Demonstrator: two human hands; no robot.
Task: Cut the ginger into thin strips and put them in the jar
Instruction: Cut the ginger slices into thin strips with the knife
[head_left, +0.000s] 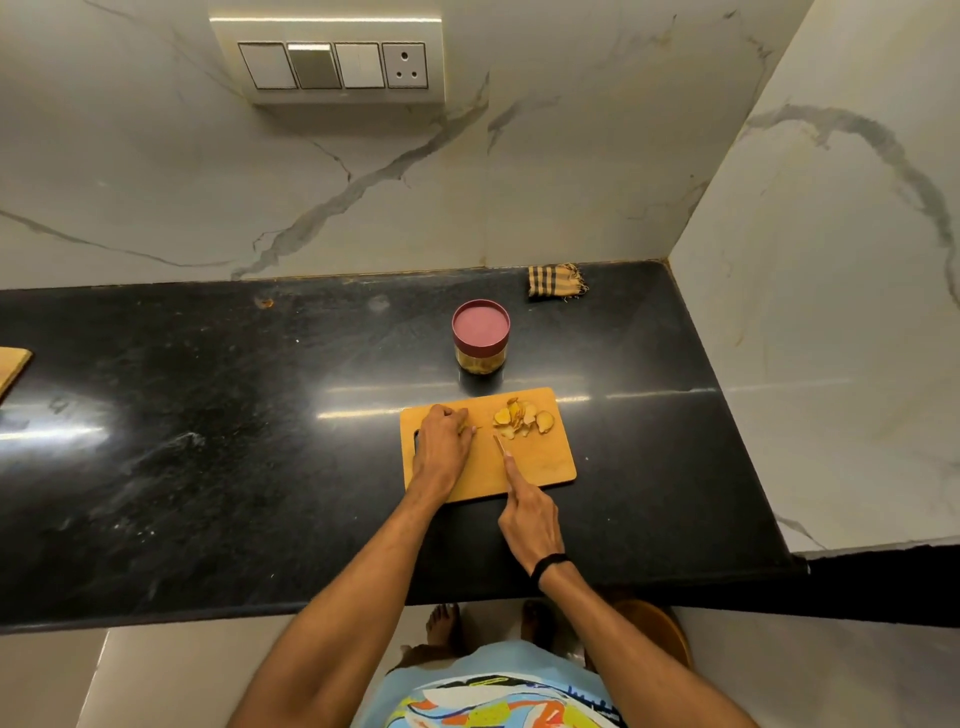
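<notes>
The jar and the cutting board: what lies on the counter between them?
Nothing: in the head view only a bare strip of black counter separates the lidded jar from the far edge of the cutting board.

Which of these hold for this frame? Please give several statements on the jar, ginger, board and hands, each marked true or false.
1. The jar has its lid on. True.
2. The ginger slices lie in a pile on the counter. False: they lie on the board, at its far right.
3. The right hand holds a knife with its tip on the board. True.
4. The left hand rests on the jar. False: it is pressed down on the board's left part, apart from the jar.
5. The cloth lies by the back wall, beyond the jar. True.
</notes>
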